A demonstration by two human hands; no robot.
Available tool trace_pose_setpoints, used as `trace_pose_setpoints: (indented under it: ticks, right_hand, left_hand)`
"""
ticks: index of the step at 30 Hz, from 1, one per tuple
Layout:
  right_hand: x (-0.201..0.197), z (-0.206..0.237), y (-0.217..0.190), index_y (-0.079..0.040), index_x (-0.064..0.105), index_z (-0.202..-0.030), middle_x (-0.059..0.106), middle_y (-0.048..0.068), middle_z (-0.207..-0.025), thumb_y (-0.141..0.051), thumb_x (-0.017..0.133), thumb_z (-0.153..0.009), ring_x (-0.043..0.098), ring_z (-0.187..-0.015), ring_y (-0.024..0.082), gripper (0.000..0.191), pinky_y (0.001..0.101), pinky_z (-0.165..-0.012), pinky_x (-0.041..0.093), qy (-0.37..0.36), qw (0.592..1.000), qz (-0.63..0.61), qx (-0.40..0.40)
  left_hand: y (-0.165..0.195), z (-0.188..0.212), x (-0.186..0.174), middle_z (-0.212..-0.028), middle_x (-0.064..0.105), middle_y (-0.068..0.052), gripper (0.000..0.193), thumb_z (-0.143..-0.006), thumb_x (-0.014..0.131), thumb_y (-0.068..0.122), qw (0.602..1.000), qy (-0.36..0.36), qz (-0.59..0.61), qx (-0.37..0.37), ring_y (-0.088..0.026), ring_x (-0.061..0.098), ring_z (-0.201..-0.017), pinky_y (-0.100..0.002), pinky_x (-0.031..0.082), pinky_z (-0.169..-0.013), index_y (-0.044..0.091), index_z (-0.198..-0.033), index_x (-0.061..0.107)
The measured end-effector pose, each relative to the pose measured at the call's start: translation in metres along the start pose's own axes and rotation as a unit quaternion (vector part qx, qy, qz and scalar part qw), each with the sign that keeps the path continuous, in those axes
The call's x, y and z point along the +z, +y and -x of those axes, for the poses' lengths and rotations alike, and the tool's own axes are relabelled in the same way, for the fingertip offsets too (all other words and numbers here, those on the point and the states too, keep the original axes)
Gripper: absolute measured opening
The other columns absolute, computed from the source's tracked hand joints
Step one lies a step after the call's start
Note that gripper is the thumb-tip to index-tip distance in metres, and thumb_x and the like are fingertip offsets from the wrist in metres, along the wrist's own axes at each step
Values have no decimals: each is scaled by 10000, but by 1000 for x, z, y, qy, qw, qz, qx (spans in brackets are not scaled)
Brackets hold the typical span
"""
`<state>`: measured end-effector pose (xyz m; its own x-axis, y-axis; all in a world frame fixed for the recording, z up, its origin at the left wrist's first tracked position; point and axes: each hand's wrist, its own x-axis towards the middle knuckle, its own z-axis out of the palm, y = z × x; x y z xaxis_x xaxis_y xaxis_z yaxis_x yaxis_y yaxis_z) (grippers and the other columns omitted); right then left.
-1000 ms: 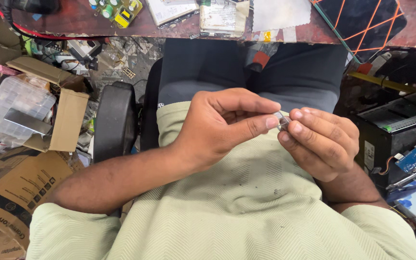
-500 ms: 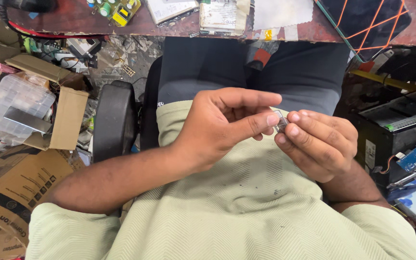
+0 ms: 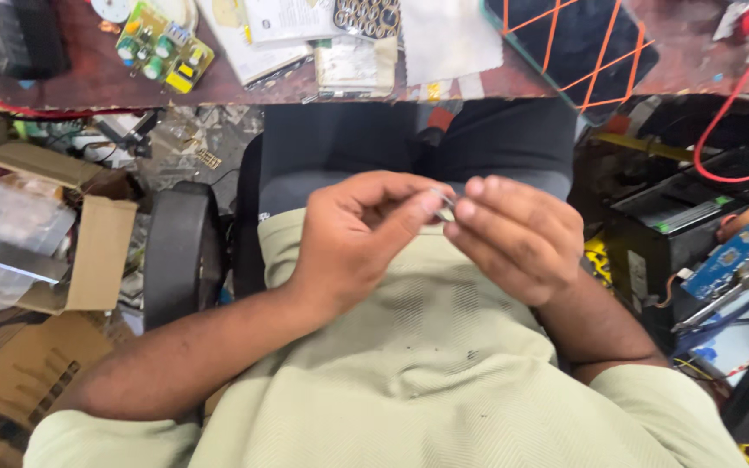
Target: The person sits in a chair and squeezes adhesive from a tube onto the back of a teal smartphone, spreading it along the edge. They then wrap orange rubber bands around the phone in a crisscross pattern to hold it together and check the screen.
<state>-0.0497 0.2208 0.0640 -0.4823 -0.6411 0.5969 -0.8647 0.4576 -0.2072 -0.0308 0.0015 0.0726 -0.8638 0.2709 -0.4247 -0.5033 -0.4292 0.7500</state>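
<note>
Over the lap, near the middle of the view, both hands met above a pale green shirt (image 3: 409,364), and between them sat a small silvery part (image 3: 444,202), mostly hidden by the fingertips, so its kind could not be told. The left hand (image 3: 353,238) came in from the left with its wrist bent and palm turned toward the body; its thumb and forefinger were pressed together on the near-left end of the part, the other fingers curled loosely behind. The right hand (image 3: 517,238) came from the right, knuckles up, fingers bunched and pinching the other end, so the part was held from both sides and touched nothing else. Holding it close over the lap rather than on the desk probably kept so small a piece steady and in plain sight, with both forearms braced against the trunk. Beyond the hands lay dark trousers (image 3: 409,143), and farther still the edge of a reddish desk (image 3: 478,82) carrying a green circuit board (image 3: 159,48), papers (image 3: 292,26) and a dark mat (image 3: 578,43) with orange lines. Cardboard boxes (image 3: 62,225) stood at the left beside a chair armrest (image 3: 182,251); a blue board (image 3: 726,260) and red wire (image 3: 721,130) lay at the right.
</note>
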Motion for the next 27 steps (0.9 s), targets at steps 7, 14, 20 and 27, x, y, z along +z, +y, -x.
trace_pose_setpoints:
  ticks: [7,14,20,27]
  right_hand:
    - [-21,-4,62,33,581,-1397,565,209,-1387,-203,960,-811,484,-1324,432,737,529,-1098,416,-77,948,168,260]
    - [-31,28,102,-7,550,-1477,575,177,-1358,-261,975,-749,539,-1279,368,881,468,-1102,460,-158,937,99,294]
    - [-30,19,103,-16,466,-1567,616,138,-1187,-251,1001,-726,557,-1114,321,1024,432,-1019,451,-123,945,85,292]
    - [2,26,28,1,298,-1667,588,47,-1223,-372,950,-797,583,-1134,147,1150,260,-1016,465,46,758,-436,482]
  left_hand:
    - [2,-12,-12,-999,742,-81,96,-1083,555,69,995,-26,-13,98,-92,711,-914,-268,610,-874,-1,-1149,551]
    - [1,-22,-16,-952,685,-70,214,-1073,595,75,995,11,-81,59,-101,655,-853,-270,556,-773,-51,-1218,689]
    - [8,-28,-19,-893,762,-122,224,-950,710,87,996,80,35,-15,-146,729,-738,-281,630,-674,-72,-1104,743]
    - [24,-17,-13,-1078,747,-150,161,-986,722,61,994,32,4,106,-163,724,-983,-289,616,-906,-62,-1089,732]
